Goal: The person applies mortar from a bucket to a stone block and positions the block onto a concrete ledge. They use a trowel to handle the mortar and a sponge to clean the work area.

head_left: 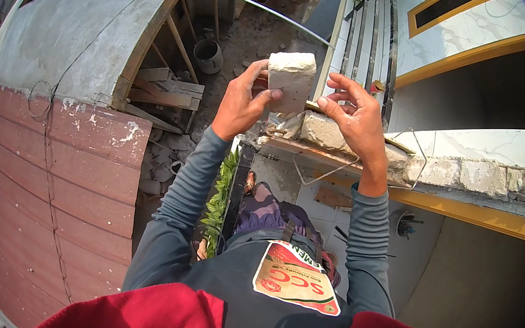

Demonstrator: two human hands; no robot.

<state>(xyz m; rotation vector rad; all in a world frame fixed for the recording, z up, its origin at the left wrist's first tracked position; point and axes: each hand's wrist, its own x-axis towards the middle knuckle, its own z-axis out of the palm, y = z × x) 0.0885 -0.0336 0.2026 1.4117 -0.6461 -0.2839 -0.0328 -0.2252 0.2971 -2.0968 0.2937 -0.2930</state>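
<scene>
A pale grey block (pixel 292 80) with a rough white top is gripped in my left hand (pixel 241 103), its thumb pressed on the near face. To the right of it, my right hand (pixel 360 117) is raised with fingers apart and nothing in them. Just below that hand runs the top of a narrow wall, where a rough pale block (pixel 326 132) is set. A wooden board (pixel 317 152) lies along the near side of this block, and a bent thin metal rod (pixel 334 171) loops around there.
Red roofing sheets (pixel 48 182) spread at the left below a grey wall (pixel 96 16). Far down between the buildings stand a bucket (pixel 208 57) and stacked planks (pixel 165 95). A black railing (pixel 393 55) rises beyond the wall. Green leaves (pixel 219 198) are beside my legs. A thin white strip (pixel 251 0) crosses ahead.
</scene>
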